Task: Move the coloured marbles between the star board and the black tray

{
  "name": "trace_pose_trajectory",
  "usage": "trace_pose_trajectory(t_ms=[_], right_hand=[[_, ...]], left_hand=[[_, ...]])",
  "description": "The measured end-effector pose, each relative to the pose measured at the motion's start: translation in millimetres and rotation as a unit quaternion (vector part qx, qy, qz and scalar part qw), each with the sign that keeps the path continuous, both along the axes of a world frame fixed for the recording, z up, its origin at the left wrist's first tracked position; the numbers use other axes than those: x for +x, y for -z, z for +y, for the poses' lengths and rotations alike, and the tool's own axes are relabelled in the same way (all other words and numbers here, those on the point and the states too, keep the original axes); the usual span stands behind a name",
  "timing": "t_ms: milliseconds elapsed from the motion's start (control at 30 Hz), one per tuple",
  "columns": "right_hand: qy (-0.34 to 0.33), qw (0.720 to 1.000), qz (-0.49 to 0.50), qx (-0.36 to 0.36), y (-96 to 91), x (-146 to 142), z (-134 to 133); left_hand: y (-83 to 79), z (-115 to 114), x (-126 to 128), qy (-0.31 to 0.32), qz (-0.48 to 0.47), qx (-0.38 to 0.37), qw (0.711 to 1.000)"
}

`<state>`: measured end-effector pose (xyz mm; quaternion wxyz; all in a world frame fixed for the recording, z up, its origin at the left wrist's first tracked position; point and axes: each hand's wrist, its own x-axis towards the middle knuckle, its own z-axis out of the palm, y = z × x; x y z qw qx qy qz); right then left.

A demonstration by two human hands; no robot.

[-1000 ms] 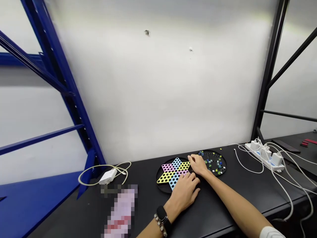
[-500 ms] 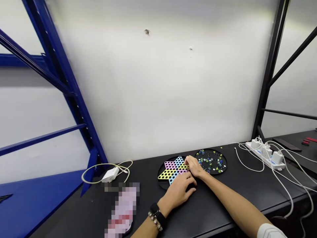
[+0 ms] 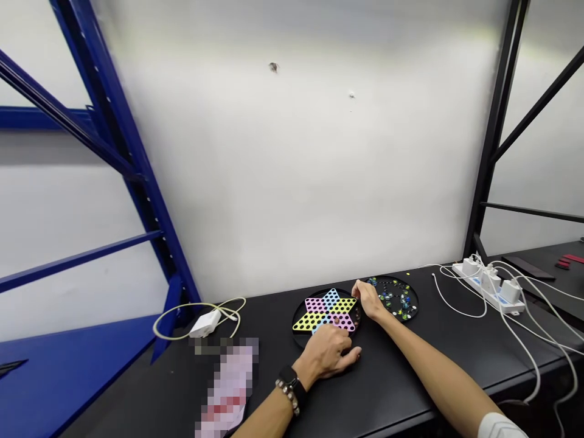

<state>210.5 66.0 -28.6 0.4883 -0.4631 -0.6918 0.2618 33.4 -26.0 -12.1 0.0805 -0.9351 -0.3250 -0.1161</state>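
Observation:
A star-shaped Chinese checkers board (image 3: 326,310) in pink, yellow and blue, dotted with holes, lies in a round black tray. My left hand (image 3: 326,351) rests over its front edge, thumb stretched away and the other fingers bent, their tips partly hidden. A brownish marble (image 3: 336,320) shows on the pink part, and a few dark brown ones sit by the tray's right rim. My right hand (image 3: 368,301) is between the board and a second round tray (image 3: 417,299) of coloured marbles (image 3: 405,301). Its fingers are bent together; whatever they hold is hidden.
A white power strip (image 3: 490,286) with chargers and trailing cables lies at the right. To the left are a white adapter (image 3: 205,323) with a looped cable and a pixelated pinkish item (image 3: 228,389). A white wall (image 3: 296,182) rises behind the table.
My right hand has moved right, off the board toward the marble tray, uncovering the board's right side. My left hand has shifted slightly down and left, its fingers more bent.

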Motion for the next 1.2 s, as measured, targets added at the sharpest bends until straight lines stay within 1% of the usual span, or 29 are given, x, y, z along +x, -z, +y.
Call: trace_pose_trajectory(t_ms=[133,267,333,400,433,500,533,600,700,767,867,933,1000,1067,1133,1200], right_hand=[[0.002,0.997,-0.08,0.007,-1.4,-3,-7],[-0.001,0.995,-0.102,0.015,-4.7,-3,-12],[-0.002,0.994,-0.103,0.019,-5.9,-2,-12],[-0.004,0.994,-0.104,0.02,-6.3,0,-11],[-0.004,0.994,-0.103,0.019,-6.2,0,-11],[-0.006,0.995,-0.099,0.013,-5.6,1,-11],[-0.005,0.995,-0.096,0.009,-5.2,1,-12],[-0.005,0.995,-0.096,0.004,-4.6,1,-12],[-0.009,0.995,-0.102,-0.001,-4.6,2,-13],[-0.012,0.994,-0.106,0.0,-4.9,2,-12],[-0.012,0.994,-0.108,0.005,-5.5,3,-11],[-0.007,0.994,-0.108,0.006,-6.0,3,-11],[-0.005,0.994,-0.105,0.006,-6.6,4,-11],[-0.005,0.995,-0.101,0.007,-7.2,4,-11],[-0.006,0.995,-0.101,0.011,-7.6,4,-10],[-0.005,0.994,-0.105,0.013,-7.5,4,-10]], left_hand=[[-4.8,-1,2,-0.034,-0.006,-0.014,0.999],[-11.3,-5,4,-0.02,-0.032,-0.032,0.999],[-15.7,-17,1,-0.04,-0.085,-0.036,0.995],[-19.1,-36,-2,-0.087,-0.143,-0.046,0.985],[-20.1,-48,-4,-0.09,-0.143,-0.067,0.983],[-20.2,-70,-5,-0.068,-0.099,-0.125,0.985],[-19.6,-79,-4,-0.067,-0.073,-0.144,0.985],[-17.7,-90,-2,-0.06,-0.024,-0.171,0.983],[-15.3,-95,3,-0.021,0.031,-0.187,0.982],[-15.0,-95,4,0.005,0.051,-0.179,0.983],[-18.8,-88,3,0.012,0.045,-0.169,0.985],[-25.6,-71,2,-0.014,0.007,-0.166,0.986],[-34.7,-43,3,-0.073,-0.048,-0.144,0.986],[-42.2,-10,6,-0.131,-0.083,-0.107,0.982],[-44.0,20,10,-0.186,-0.074,-0.082,0.976],[-38.9,39,13,-0.217,-0.039,-0.082,0.972]])
